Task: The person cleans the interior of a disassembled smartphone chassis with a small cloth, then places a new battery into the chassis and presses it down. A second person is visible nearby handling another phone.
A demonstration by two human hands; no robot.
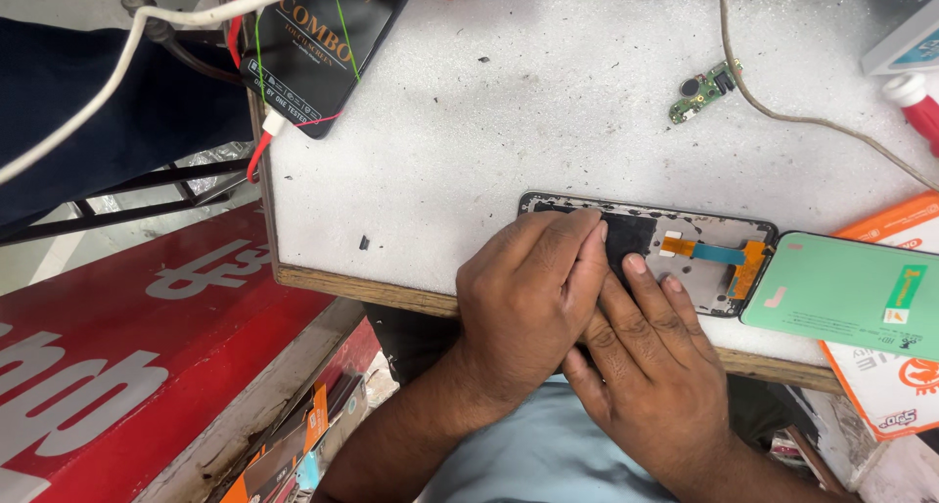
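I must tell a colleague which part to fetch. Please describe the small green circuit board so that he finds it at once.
Start at the white foam-topped table and look to its far right area, beyond the opened phone under the hands. The small green circuit board lies there alone, beside a thin beige cable. It is the only loose green part with a round black component.

I see a speckled white mat (509, 122), black phone frame (685, 234) with orange ribbon cable (743, 259), mint-green panel (846, 293), small green circuit board (702, 90), red signboard (117, 366).

Left hand (533, 293) flat, palm down, overlapping right hand (646, 351), fingers extended
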